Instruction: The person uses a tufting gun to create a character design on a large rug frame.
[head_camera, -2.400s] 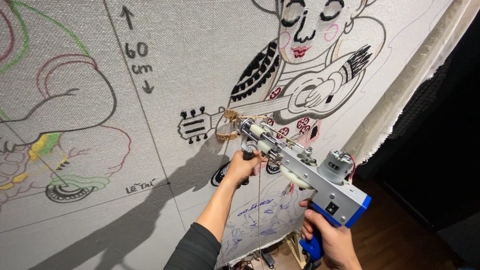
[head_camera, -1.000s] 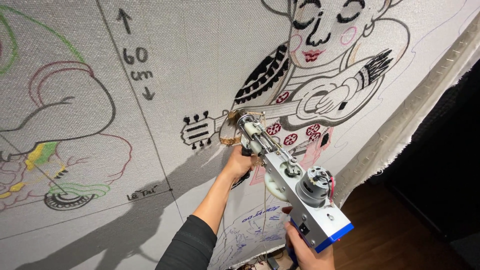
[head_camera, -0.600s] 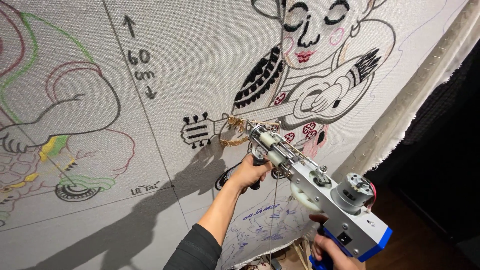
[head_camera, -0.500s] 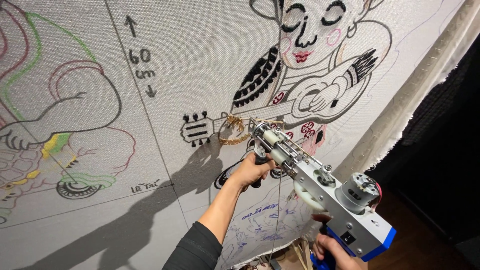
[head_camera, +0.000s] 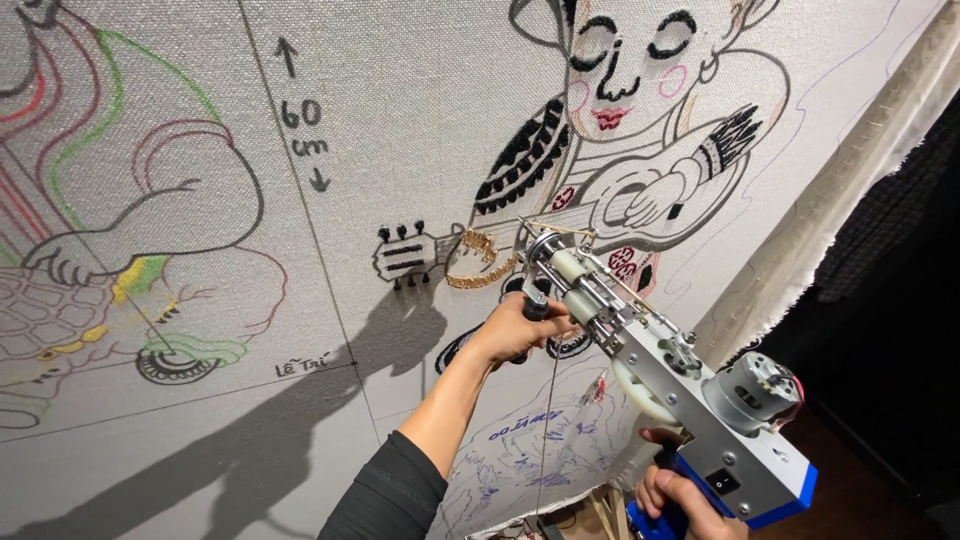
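The tufting gun (head_camera: 660, 365) lies diagonally, its needle tip pressed to the stretched backing cloth (head_camera: 400, 120) at the golden loop patch (head_camera: 480, 262), near picture centre. The left hand (head_camera: 515, 325), arm reaching up from six o'clock, has its fingers wrapped round the black front handle. At five o'clock the right hand (head_camera: 680, 495) is clenched on the blue rear grip, knuckles facing up.

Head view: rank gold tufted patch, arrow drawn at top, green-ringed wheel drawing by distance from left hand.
From the left hand:
1. Gold tufted patch, just above it.
2. Green-ringed wheel drawing, far to its left.
3. Arrow, up-left near the top edge; close to the wheel's distance.
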